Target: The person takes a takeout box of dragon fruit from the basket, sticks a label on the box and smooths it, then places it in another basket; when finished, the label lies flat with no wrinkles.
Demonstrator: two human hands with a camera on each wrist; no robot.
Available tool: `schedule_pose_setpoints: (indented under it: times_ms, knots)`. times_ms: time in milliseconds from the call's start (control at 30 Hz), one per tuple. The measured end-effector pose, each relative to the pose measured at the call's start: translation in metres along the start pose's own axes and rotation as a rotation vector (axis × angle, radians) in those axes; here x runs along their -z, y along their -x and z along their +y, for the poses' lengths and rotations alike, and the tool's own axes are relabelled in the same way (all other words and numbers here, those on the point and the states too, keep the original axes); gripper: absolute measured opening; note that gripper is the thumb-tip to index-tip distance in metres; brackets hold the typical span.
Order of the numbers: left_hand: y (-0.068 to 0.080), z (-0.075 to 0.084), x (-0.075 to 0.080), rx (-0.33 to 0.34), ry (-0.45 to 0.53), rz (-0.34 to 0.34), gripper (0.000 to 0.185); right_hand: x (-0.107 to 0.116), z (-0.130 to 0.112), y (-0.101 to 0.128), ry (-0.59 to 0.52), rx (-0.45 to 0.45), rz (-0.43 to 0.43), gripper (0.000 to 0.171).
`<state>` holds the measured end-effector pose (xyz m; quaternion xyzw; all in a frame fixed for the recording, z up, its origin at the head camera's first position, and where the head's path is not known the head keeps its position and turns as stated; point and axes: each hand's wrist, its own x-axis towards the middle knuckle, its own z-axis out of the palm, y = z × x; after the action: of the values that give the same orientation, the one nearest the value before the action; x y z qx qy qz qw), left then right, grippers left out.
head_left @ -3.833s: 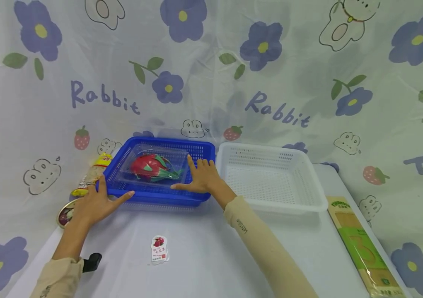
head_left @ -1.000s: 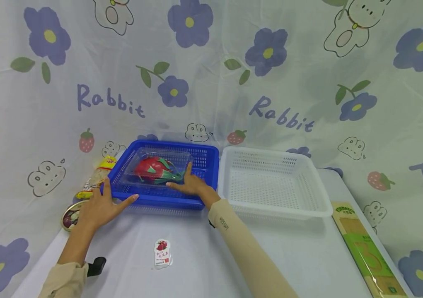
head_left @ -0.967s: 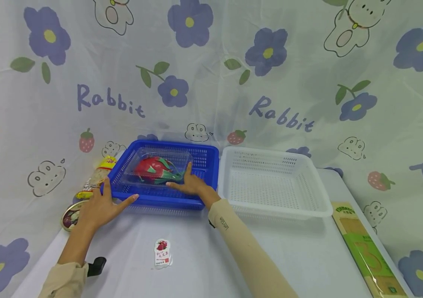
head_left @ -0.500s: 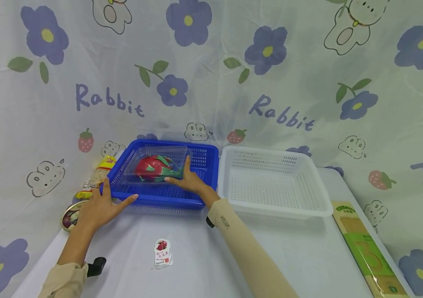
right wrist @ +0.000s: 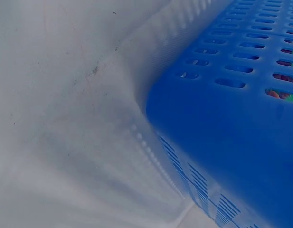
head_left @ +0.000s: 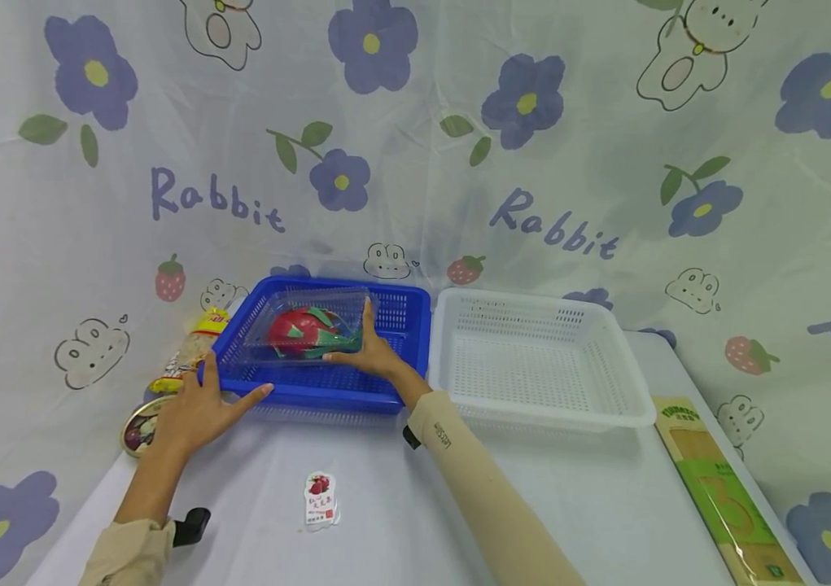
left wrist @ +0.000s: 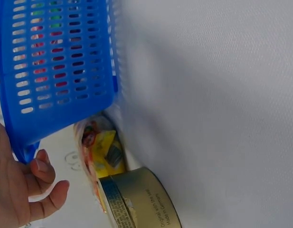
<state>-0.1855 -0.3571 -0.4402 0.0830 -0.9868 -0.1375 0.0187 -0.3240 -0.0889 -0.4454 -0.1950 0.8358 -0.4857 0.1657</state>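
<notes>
A dragon fruit [head_left: 301,330], red with green scales, lies in a clear plastic box [head_left: 257,346] within the blue basket [head_left: 411,325]. My right hand [head_left: 374,352] spans the box's right end, index finger stretched along the far side and thumb at the near side. My left hand [head_left: 199,411] touches the basket's near left corner, its thumb spread to the right. In the left wrist view, loosely bent fingers [left wrist: 42,171] lie outside that corner. The right wrist view shows the basket's outer wall [right wrist: 222,128], with the hand itself out of sight.
A white basket [head_left: 532,415] stands right of the blue one. Left of my left hand are a round tin [head_left: 138,431] and a yellow food packet [head_left: 199,338]. A dragon fruit sticker [head_left: 321,500] lies in front; a long green-and-tan packet [head_left: 726,492] lies far right.
My right hand has moved from above the blue basket's right part onto the box's end. Over the last second, the box's right end has shifted slightly back and up. My left hand stays put.
</notes>
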Motion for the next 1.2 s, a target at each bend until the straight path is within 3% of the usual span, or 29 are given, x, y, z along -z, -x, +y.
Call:
schedule_pose_setpoints:
  times_ms: [500,600,867,1200]
  knots:
    - [0.0015,0.0008,-0.0003,0.006,0.011,-0.007,0.125,0.0003,-0.0038,0.0013,-0.012,-0.016,0.049,0.123]
    - [0.0012,0.0010,-0.0010,0.007,0.012,-0.007,0.125,0.0000,-0.0039,0.0008,-0.040,-0.026,0.055,0.125]
    - [0.0015,0.0017,-0.0013,0.007,0.013,-0.001,0.125,0.0017,-0.0051,-0.0032,-0.240,-0.068,0.021,0.132]
    - [0.0006,0.0009,-0.0009,0.005,0.018,-0.009,0.125,0.0016,-0.0079,-0.0051,-0.253,-0.095,-0.011,0.132]
